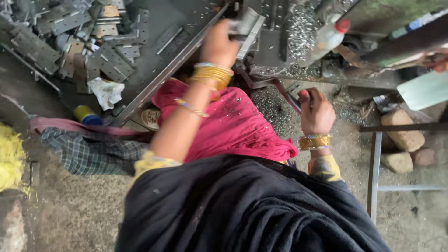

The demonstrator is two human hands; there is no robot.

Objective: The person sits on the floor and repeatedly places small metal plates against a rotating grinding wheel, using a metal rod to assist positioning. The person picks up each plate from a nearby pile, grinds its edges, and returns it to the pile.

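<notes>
A metal piece [247, 28] is gripped by the left hand [219, 44] against the machine [275, 42], steadied while the right hand [316, 111] is clenched on a red-tipped lever [291, 98]

The left arm stretches forward and up, bare from the elbow, with bangles at the wrist. The left hand [219, 44] is seen from the back, its fingers curled closed around something ahead of it. The right arm is bent closer in, bangles on its wrist, and the right hand [316, 111] is clenched in a fist, knuckles up.
</notes>
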